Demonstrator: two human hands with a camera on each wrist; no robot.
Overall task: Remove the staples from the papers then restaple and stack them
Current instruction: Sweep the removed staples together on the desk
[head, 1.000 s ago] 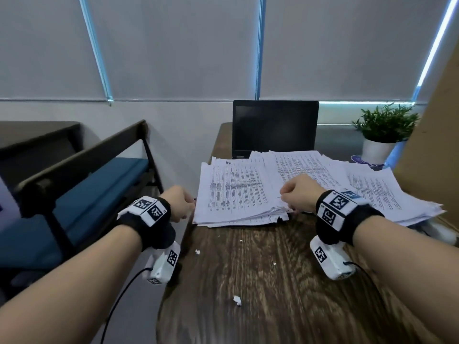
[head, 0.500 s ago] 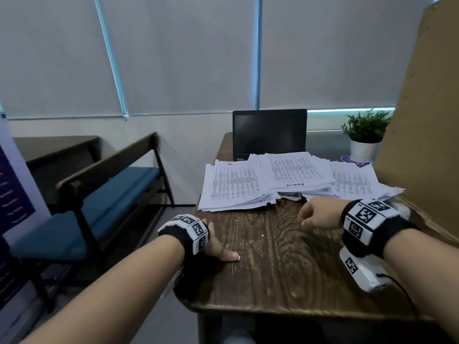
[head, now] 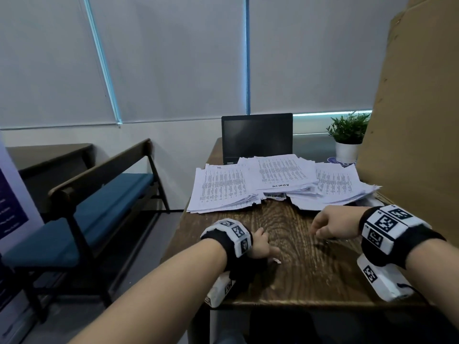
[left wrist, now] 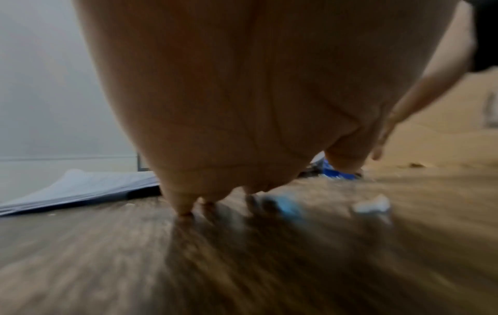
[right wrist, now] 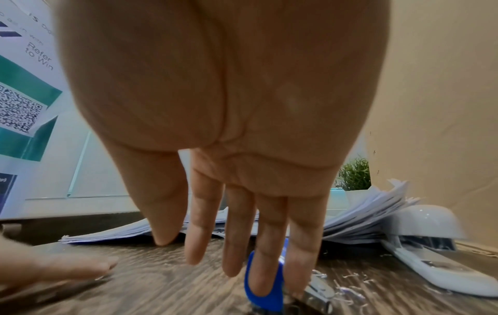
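Papers [head: 273, 182] lie heaped at the desk's far end while the straight-fingered right hand [head: 330, 225] reaches the blue staple remover [right wrist: 262, 281]; better grip it firmly, the flat, empty left hand [head: 260, 245] bracing.

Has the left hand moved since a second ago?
Yes. The left hand was off the table's left edge beside the paper stack; now it rests on the wooden table, nearer the person.

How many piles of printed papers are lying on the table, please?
3: left pile, middle pile marked ADMIN, right pile, all near the laptop. They overlap, so more may be hidden.
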